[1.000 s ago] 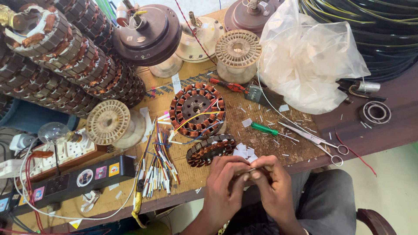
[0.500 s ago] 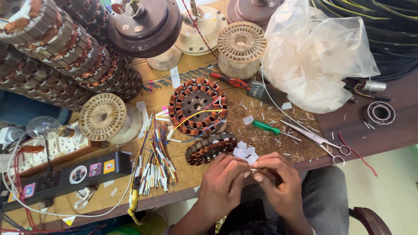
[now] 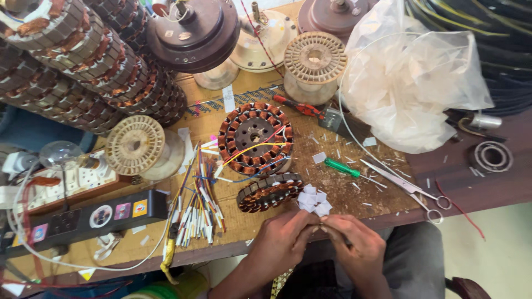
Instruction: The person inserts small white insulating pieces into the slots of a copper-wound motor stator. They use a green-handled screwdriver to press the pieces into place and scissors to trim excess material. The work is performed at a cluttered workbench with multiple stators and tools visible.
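The left hand (image 3: pixel 282 243) and right hand (image 3: pixel 352 246) met at the near edge of the table (image 3: pixel 260 221), fingertips pinched together on something tiny, maybe a paper bit. A pile of white paper squares (image 3: pixel 313 200) lay just beyond them, beside a small copper-wound coil ring (image 3: pixel 270 192).

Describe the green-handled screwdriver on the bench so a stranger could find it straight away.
Start at the big crumpled clear plastic bag at the bench's far right. Just below it, left of the scissors, lies the screwdriver among white scraps. Its bright green handle sets it apart from the red-handled tool farther back.
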